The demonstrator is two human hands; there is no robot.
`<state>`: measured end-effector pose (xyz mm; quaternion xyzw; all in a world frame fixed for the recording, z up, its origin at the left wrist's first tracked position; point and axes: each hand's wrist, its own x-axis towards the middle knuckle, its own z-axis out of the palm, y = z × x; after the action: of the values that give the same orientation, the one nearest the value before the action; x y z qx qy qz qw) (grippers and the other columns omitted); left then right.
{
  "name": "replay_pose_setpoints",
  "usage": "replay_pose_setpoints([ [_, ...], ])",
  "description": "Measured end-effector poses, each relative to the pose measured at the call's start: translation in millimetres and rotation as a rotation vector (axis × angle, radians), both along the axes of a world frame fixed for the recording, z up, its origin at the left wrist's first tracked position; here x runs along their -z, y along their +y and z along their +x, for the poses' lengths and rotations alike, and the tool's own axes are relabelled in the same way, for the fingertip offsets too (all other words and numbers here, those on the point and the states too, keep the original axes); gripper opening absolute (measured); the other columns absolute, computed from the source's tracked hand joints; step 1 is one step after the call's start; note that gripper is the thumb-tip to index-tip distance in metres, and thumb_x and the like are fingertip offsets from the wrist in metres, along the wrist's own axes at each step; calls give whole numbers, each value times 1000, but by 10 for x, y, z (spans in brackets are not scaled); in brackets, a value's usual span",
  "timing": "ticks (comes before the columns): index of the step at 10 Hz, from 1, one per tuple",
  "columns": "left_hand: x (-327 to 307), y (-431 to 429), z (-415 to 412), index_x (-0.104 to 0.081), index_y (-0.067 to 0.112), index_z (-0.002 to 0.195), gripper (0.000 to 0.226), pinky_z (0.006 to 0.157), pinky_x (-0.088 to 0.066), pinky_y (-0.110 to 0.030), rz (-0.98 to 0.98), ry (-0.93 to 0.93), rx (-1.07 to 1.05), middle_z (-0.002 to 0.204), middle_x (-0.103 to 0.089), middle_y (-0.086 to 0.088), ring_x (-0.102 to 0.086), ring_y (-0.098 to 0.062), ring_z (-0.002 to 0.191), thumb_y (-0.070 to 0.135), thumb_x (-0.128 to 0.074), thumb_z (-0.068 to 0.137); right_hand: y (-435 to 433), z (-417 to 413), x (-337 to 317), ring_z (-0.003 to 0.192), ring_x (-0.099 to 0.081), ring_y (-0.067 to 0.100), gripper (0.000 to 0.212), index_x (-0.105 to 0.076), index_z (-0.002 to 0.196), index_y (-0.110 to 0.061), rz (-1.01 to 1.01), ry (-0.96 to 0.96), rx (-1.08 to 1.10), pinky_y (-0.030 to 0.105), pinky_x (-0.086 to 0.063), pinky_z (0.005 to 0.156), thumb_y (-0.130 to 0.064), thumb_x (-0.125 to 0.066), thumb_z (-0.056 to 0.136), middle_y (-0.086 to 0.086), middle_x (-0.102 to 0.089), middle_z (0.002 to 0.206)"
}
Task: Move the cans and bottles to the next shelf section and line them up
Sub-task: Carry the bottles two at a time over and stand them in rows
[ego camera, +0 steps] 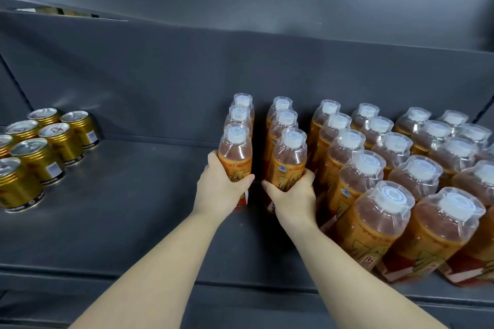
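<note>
Grey metal shelf (pixel 133 208) runs across the foreground as a person reaches in with both bare forearms. The left hand (pixel 219 189) curls fingers and thumb round the orange label of the left bottle (pixel 235 152), at the front of a single file. The right hand (pixel 291 196) grips the right bottle (pixel 290 160) the same way, at the head of the neighbouring file. Both held bottles are upright at mid-shelf; whether their bases touch the metal cannot be told, as the hands hide them. Other bottles (pixel 395 195) crowd the right side in tight rows, shoulder to shoulder. Well apart on the left, gold cans (pixel 40 152) stand clustered near the rear panel.

The risk lies in the packing. Each held bottle stands close against the one behind, so a tilt or shove could topple a whole file. With both hands full, neither is free to steady a wobble, and the glossy labels may slip under a loose grip.
</note>
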<state>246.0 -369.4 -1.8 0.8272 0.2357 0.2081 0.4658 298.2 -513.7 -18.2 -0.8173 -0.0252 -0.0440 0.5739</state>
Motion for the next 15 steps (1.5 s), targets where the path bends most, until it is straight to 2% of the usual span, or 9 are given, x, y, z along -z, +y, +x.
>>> replay_pose_setpoints([
  [2,81,17,-19,-30,26,137,88,94,-53,-36,-23,-5,27,126,-54,4,-58,-17,114,42,-87,72,1,8,26,101,-52,11,79,-35,138,-18,4,-4,-25,23,-44,80,-29,-85,78,-4,-53,119],
  [5,177,-10,-1,-32,20,133,79,95,-53,-42,3,48,18,122,-56,-2,-58,-22,112,36,-85,76,0,-4,93,98,-51,10,80,-29,142,-22,-52,-5,-40,27,-45,81,-28,-82,82,-6,-51,120],
  [7,183,27,67,-32,20,133,78,92,-53,-39,7,50,21,119,-56,-2,-58,-22,110,36,-84,77,27,61,96,100,-51,11,80,-29,141,-22,-56,6,-49,26,-45,82,-26,-82,82,-7,-50,118],
  [9,201,73,114,-31,23,132,78,95,-54,-41,14,63,34,119,-56,1,-59,-21,110,38,-84,77,44,78,113,102,-51,12,79,-30,139,-22,-67,0,-35,26,-46,84,-27,-83,81,-6,-51,120],
  [12,223,98,115,-30,23,135,80,96,-53,-42,15,66,50,122,-57,1,-59,-21,112,38,-84,77,35,66,102,98,-53,11,76,-31,137,-22,-94,2,-33,24,-46,78,-28,-83,81,-6,-52,116],
  [15,231,121,116,-29,23,136,81,96,-53,-39,16,70,77,123,-56,1,-58,-20,113,38,-83,78,61,49,95,99,-51,13,80,-30,139,-19,-185,-11,5,30,-50,82,-35,-82,80,-8,-48,114],
])
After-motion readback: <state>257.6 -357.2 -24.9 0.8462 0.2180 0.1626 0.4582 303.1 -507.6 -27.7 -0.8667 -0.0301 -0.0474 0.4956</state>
